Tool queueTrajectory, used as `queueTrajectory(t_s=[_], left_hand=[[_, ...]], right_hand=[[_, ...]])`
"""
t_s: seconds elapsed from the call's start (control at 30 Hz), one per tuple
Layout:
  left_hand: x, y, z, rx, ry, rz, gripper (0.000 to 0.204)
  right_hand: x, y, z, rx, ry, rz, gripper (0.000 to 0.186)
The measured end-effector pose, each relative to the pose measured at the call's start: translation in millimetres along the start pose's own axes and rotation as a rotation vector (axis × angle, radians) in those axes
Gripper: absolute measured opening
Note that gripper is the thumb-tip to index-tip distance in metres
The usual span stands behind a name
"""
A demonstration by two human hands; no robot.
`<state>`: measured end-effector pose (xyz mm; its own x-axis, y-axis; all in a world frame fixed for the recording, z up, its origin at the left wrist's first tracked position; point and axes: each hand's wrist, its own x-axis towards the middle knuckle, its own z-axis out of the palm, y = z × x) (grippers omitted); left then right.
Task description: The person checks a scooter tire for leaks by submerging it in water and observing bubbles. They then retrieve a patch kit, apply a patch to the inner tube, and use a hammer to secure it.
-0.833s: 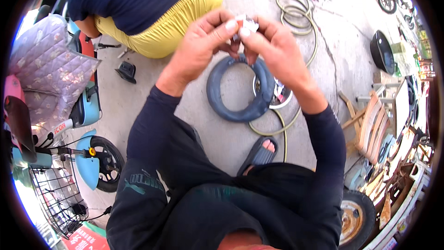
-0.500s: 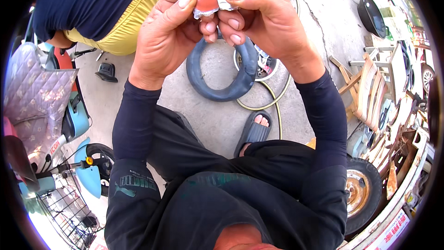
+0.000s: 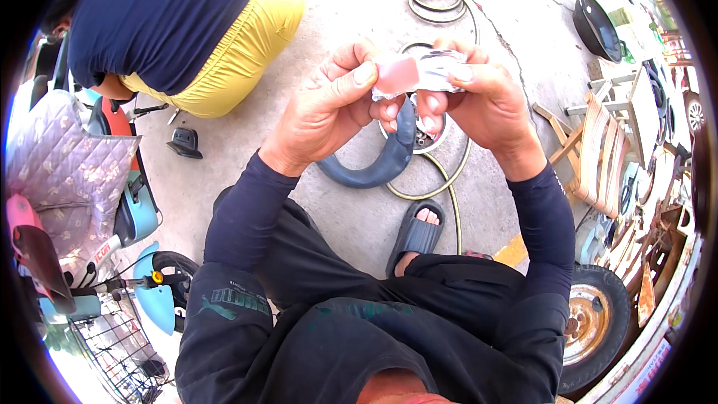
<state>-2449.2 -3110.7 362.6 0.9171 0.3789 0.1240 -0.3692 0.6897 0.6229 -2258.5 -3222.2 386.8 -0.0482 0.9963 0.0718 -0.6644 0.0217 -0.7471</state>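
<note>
A reddish-pink rubber patch [image 3: 396, 75] with shiny foil [image 3: 437, 69] folded over its right part is held up in front of me. My left hand [image 3: 325, 108] pinches the patch's left edge between thumb and fingers. Thumb and fingers of my right hand [image 3: 493, 105] close on the foil at the other end. Below them on the concrete lies a dark inner tube [image 3: 372, 170], its far part hidden by my hands. Beside the tube, a white-rimmed bowl [image 3: 443, 138] with small parts shows partly behind my right hand.
A hose [image 3: 453, 179] coils across the ground. Someone in yellow shorts [image 3: 247, 67] bends down at the left, near a light-blue scooter [image 3: 142, 213] and wire basket [image 3: 112, 344]. To the right are a black basin [image 3: 596, 26], a wooden chair [image 3: 598, 153] and a rusty-rimmed wheel [image 3: 594, 325].
Both hands have come down and a little to the right, nearer my body, carrying the patch. More of the coiled hose shows beyond them, and they now cover the tube's far side.
</note>
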Motion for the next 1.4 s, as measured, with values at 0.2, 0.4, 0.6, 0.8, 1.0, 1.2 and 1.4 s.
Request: queueTrajectory(t_s=[0.2,0.4,0.6,0.8,1.0,1.2,1.4], left_hand=[[-2,2,3,0.181,0.149,-0.03,0.018],[6,-30,3,0.374,0.174,-0.169,0.016],[8,-70,1,0.536,0.214,-0.302,0.019],[15,-81,1,0.693,0.192,-0.415,0.021],[19,-83,0,0.786,0.135,-0.459,0.023],[20,-82,-4,0.846,0.133,-0.522,0.024],[21,-78,-11,0.65,0.201,-0.479,0.032]], right_hand=[[-84,-65,-102,-0.763,0.534,-0.012,0.028],[-193,-6,-209,-1.788,0.907,0.485,0.04],[-94,43,-70,-0.195,0.431,0.103,0.04],[-86,37,-63,-0.176,0.37,0.179,0.027],[-91,45,-71,-0.16,0.404,0.223,0.022],[-95,51,-69,-0.108,0.453,0.221,0.024],[-93,69,-67,-0.169,0.554,0.14,0.024]])
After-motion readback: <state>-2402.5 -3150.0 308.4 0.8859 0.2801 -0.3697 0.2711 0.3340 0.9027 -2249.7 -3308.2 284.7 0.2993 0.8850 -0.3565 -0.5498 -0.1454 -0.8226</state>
